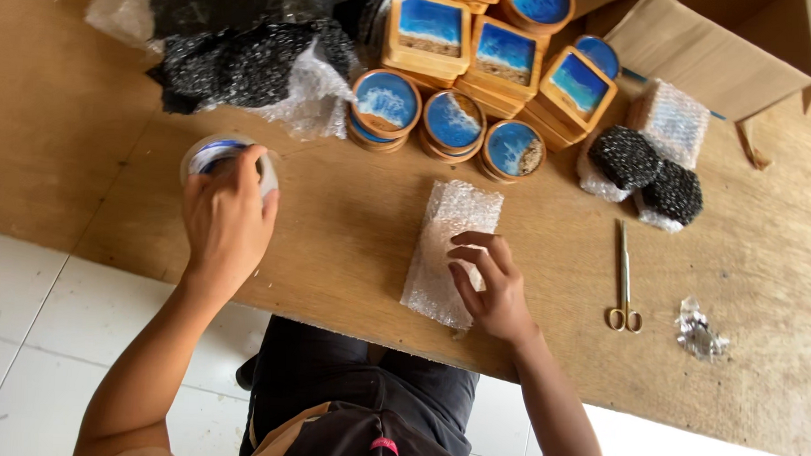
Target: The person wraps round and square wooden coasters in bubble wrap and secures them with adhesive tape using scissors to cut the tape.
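While the left hand (229, 215) closes over a roll of clear tape (212, 155) near the table's front edge, fingers curled round its rim in a firm grip, the right hand (489, 280) lies loosely on a bubble-wrapped parcel (448, 247), fingertips bent and pressing the wrap flat, nothing clasped in it. That parcel sits in the middle of the wooden table (333, 243), just in front of the person. To tape it neatly, I would judge it best to keep the right fingers pinning the loose fold (the wrap looks springy) so it cannot unroll as the tape comes across. Beyond it stand round coasters (451, 122) with blue and white tops, then square ones (503, 53). Scissors (625, 281) lie to the right, well apart, near a crumpled scrap (698, 333). Black wrapped bundles (645, 173) rest beside a cardboard box (699, 49).
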